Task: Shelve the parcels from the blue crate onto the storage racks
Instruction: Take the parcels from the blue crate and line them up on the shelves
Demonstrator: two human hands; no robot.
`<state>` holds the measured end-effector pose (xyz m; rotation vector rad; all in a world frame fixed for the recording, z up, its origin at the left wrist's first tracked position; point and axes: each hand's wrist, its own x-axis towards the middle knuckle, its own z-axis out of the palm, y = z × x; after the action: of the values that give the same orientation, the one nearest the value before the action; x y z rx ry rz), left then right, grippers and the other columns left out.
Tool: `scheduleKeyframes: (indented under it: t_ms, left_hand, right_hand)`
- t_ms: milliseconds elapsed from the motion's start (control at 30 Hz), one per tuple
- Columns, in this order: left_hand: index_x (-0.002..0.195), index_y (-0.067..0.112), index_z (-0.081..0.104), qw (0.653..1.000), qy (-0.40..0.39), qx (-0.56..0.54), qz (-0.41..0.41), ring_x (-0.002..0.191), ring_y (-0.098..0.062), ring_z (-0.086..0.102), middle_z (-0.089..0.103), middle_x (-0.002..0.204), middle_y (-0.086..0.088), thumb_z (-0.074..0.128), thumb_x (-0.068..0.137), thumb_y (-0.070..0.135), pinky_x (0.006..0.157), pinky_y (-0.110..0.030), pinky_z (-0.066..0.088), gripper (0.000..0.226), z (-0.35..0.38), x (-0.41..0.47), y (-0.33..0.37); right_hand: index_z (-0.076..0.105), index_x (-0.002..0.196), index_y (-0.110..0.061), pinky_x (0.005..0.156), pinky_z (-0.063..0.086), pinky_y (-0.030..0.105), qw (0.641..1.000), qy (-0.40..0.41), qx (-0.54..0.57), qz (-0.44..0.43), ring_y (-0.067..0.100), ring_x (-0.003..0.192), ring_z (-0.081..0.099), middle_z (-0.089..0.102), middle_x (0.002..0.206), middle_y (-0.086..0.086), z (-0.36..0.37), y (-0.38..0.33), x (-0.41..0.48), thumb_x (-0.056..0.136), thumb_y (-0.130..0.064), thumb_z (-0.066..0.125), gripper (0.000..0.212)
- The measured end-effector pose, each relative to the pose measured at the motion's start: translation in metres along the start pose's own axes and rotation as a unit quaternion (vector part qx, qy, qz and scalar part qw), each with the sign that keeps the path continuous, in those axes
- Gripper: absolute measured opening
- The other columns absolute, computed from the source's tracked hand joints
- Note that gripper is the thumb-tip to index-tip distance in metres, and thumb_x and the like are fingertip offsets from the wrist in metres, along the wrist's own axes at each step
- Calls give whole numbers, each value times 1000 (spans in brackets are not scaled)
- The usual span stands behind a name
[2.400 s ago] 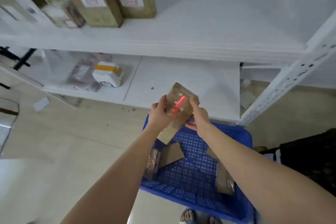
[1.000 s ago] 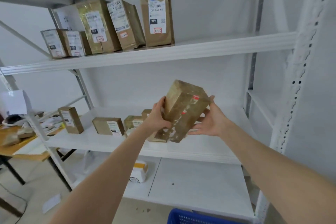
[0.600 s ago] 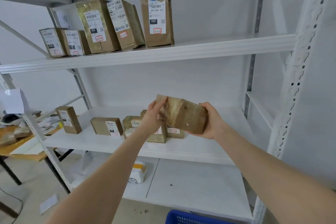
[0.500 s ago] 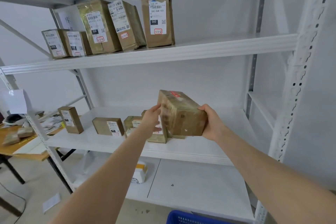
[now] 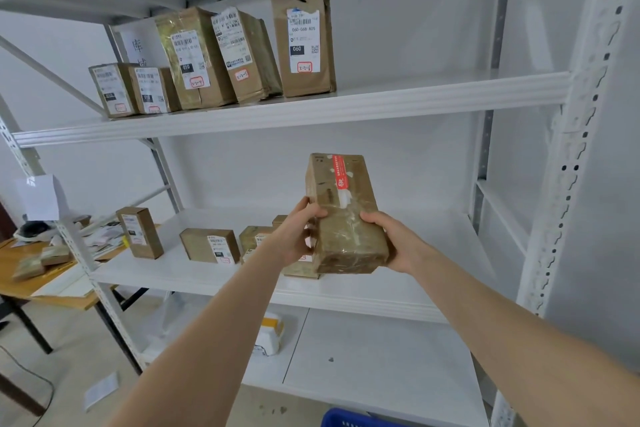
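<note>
Between both sets of fingers, the parcel [image 5: 343, 218] hangs in the air before the middle shelf [image 5: 398, 291]. Both forearms reach forward and up. The left hand [image 5: 298, 236] grips its left edge with curled fingers. The right hand [image 5: 394, 243] clasps the lower right side, thumb in front, fingers hidden, probably wrapped behind. The parcel's long axis stands nearly upright, top leaning slightly left, with a red strip [image 5: 339, 172] above the fingers. Boxes [image 5: 209, 244] sit left of the left fingers, and the crate [image 5: 346, 419] is well below.

5 parcels [image 5: 242, 55] on the upper shelf [image 5: 415, 99], 1 held parcel [image 5: 346, 218], 1 blue crate [image 5: 346, 419].
</note>
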<state>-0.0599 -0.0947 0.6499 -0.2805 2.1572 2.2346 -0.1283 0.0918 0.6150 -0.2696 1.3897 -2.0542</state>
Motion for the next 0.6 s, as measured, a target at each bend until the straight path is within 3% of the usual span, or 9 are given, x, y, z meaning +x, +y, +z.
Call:
scheduleKeyframes:
  t_ms: [100,200,333,400,500,600]
  left_hand:
    - [122,28,52,1000,-3,22,-3,103,-24,52,56,114,-4,63,81,28,84,-46,50,42,-3,-1,4]
    - [124,27,53,999,25,29,2,97,-23,57,60,110,-4,64,84,26,84,-44,53,41,-5,-1,3]
    - [107,15,61,998,20,-52,-11,87,-24,63,65,100,-8,49,84,13,78,-37,54,26,-18,-7,-3]
    - [104,15,61,997,-21,-75,-18,74,-22,64,67,87,-6,42,83,5,70,-34,53,31,-25,-12,-7]
    - [106,18,62,997,-38,-63,-7,78,-25,58,59,94,-9,41,81,2,71,-37,52,36,-31,-13,-13]
    - [106,18,58,999,25,-16,15,79,-26,56,56,93,-10,40,90,3,62,-36,54,28,-24,-16,-10]
  right_hand:
    - [59,122,-19,84,54,47,1000,16,-2,-15,31,107,65,67,119,10,6,1,2,79,-27,72,46]
    - [61,119,-22,87,54,47,998,29,-37,-30,29,105,66,65,121,9,9,4,2,72,-29,78,50]
    - [64,102,-23,82,51,37,998,37,-44,-28,20,86,63,67,95,-3,12,-2,-6,82,-45,68,30]
    - [62,110,-24,78,52,35,997,33,-54,-42,19,89,63,67,97,-4,11,-8,-8,85,-40,67,30]
    - [58,124,-20,78,51,35,994,36,-82,-57,21,93,64,69,101,-1,14,-8,-10,85,-23,69,40]
    - [55,125,-20,82,49,38,992,55,-92,-71,23,100,63,70,103,2,19,-4,-9,84,-16,70,43]
